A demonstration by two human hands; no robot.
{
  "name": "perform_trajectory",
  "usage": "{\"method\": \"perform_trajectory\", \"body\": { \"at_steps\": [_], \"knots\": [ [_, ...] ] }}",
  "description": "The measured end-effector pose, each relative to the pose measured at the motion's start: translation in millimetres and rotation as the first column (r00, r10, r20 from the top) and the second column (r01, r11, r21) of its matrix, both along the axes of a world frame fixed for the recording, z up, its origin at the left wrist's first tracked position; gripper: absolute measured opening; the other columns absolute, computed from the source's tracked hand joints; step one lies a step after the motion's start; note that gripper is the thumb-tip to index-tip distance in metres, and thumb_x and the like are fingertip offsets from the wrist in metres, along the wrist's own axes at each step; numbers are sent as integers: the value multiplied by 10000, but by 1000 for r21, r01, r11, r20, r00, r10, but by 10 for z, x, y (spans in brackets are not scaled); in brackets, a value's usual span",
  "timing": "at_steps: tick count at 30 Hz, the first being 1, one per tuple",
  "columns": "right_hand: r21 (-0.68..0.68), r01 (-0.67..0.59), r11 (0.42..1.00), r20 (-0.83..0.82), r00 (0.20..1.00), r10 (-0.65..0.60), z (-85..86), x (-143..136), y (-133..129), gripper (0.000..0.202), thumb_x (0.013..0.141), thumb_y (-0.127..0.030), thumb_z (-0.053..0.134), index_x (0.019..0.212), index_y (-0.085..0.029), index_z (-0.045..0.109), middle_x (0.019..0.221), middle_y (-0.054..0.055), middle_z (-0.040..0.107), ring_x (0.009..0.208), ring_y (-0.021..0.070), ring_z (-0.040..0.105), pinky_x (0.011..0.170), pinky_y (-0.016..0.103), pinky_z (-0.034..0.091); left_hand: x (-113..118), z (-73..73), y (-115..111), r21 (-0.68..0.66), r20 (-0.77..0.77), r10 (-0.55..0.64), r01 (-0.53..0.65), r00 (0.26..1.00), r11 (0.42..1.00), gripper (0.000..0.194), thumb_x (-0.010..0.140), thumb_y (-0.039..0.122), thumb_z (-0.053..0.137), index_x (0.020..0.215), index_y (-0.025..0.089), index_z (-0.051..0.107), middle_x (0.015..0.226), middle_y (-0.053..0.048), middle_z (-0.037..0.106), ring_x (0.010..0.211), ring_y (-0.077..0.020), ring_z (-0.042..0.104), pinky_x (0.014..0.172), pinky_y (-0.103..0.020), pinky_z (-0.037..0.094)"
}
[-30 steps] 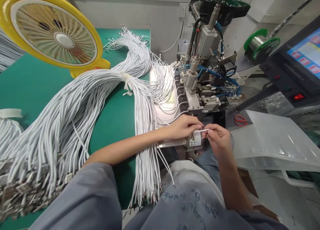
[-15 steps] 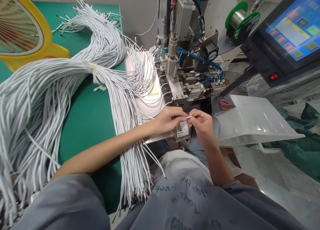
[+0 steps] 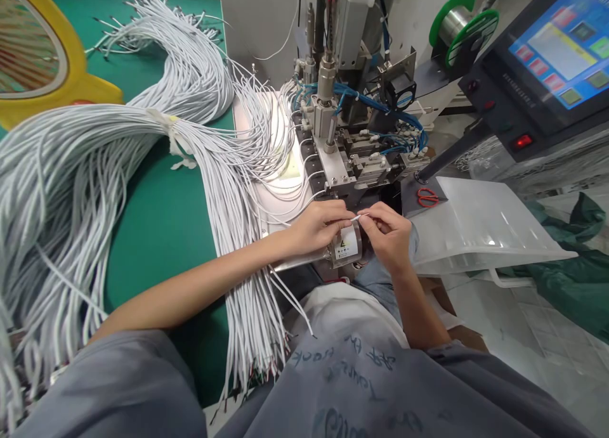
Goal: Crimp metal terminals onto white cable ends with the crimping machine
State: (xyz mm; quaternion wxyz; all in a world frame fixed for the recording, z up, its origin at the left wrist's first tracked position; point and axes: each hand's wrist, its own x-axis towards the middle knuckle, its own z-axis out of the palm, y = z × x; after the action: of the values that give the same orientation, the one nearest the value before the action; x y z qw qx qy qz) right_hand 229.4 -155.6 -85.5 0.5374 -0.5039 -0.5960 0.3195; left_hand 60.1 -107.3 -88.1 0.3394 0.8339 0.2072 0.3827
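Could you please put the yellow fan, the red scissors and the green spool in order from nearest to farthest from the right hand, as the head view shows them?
1. Red scissors: just beyond the right hand, to its right.
2. Green spool: farther back, at the upper right.
3. Yellow fan: across at the upper left, partly out of view.

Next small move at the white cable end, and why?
I'd probably ease the right hand back slightly, with the left hand holding the white cable end. The right fingertips largely hide the tip, so its state can't be checked; the left hand pinches just behind it, which looks enough to steady it.
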Motion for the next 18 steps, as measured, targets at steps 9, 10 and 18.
{"method": "perform_trajectory", "body": {
  "at_steps": [9, 10, 18],
  "knots": [
    [-63, 81, 995, -124, 988, -88, -88, -127, -28, 158, 773, -271, 614, 662, -178, 679, 595, -14, 516, 537, 97, 444, 494, 247, 355, 52, -63, -48, 30, 84, 68, -71, 994, 997, 158, 871, 179, 530, 810, 143, 670, 624, -14, 561, 567, -79, 504, 530, -185, 406],
    [-46, 110, 993, -116, 987, -115, -92, -151, -42, 163, 780, -271, 606, 667, -179, 681, 606, -11, 527, 540, 98, 448, 494, 248, 356, 56, -62, -52, 30, 90, 73, -76, 993, 997, 155, 871, 183, 532, 812, 142, 669, 626, -15, 566, 567, -79, 506, 531, -184, 408],
    [18, -3, 1000, 88, 996, 2, 39, -13, 24, 150, 775, -263, 613, 707, -173, 712, 569, -17, 502, 505, 87, 407, 458, 240, 314, 21, -24, -29, 44, 38, 72, -73, 997, 996, 187, 898, 192, 490, 837, 142, 660, 639, -14, 575, 585, -84, 537, 542, -177, 414]
  ]
}}
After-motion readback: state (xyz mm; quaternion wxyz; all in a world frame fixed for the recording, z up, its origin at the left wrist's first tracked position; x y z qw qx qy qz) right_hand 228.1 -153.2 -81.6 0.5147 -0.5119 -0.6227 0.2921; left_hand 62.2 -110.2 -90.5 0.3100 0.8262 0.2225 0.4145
